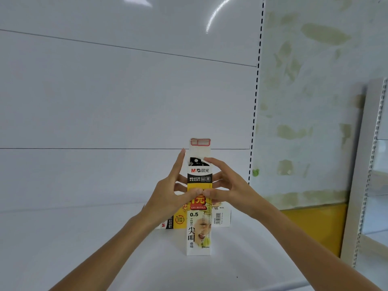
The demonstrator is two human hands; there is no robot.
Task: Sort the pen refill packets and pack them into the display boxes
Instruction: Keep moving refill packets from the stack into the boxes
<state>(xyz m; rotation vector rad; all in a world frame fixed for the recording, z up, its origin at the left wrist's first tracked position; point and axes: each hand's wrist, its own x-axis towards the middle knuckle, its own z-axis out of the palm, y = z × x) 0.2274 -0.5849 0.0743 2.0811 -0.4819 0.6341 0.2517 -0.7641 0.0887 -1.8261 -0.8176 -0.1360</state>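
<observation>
Cardboard in white and yellow fills the middle of my view: a tall display box (199, 227) stands upright on the white shelf (84, 248), roughly midway along it and nearer the front edge than the back panel. Its long axis is vertical, foot on the board, and its top flap (200, 143) is folded up and open.

My left hand (168, 194) grips the box from its left side, thumb pressed on the front face and forefinger straight up along the edge. My right hand (228, 185) grips from the right, thumb meeting the other on the yellow band, and its forefinger curls to the mouth of the box. That mouth sits just above both sets of fingers, and I judge the right hand nearer to it. Something dark with a round hole shows inside; I cannot tell whether it is a packet.

Printing reads "M&G 晨光", "MG-6139", "0.5", "GEL REFILL", "尖叫" and "登场".

Behind, a second box (220, 217) of the same print lies on its side, crosswise, just beyond the upright one.
</observation>
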